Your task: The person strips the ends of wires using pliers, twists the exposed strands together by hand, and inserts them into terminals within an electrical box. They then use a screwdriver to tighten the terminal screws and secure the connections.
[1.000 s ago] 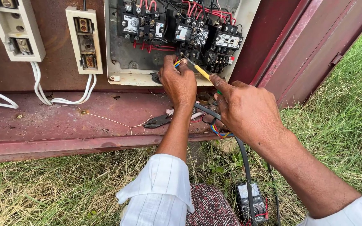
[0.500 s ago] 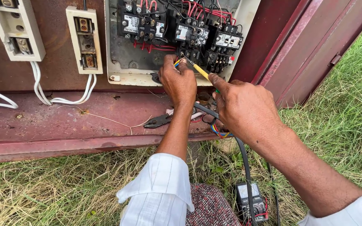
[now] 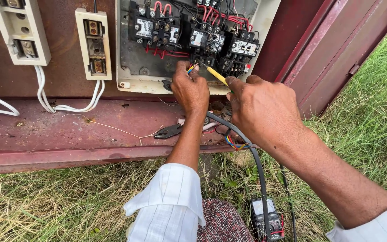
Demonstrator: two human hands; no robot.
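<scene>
My left hand [image 3: 190, 88] is closed around thin coloured wires [image 3: 192, 68] just below the black contactors [image 3: 207, 39] in the open electrical panel [image 3: 131, 58]. My right hand [image 3: 258, 107] grips a yellow-handled screwdriver [image 3: 216, 74], its tip pointing up and left toward the contactor terminals beside those wires. Red wires [image 3: 218, 17] loop across the top of the contactors. A thick black cable [image 3: 251, 154] runs from under my hands down toward the grass.
Pliers [image 3: 169, 131] lie on the rusty red ledge [image 3: 68, 130]. Two white fuse holders [image 3: 94, 44] with white cables [image 3: 45, 96] hang at left. The red cabinet door [image 3: 350, 49] stands open at right. A meter [image 3: 265, 217] rests in the grass below.
Both hands stay at the contactors; my right hand has shifted slightly with the screwdriver. Nothing else has moved.
</scene>
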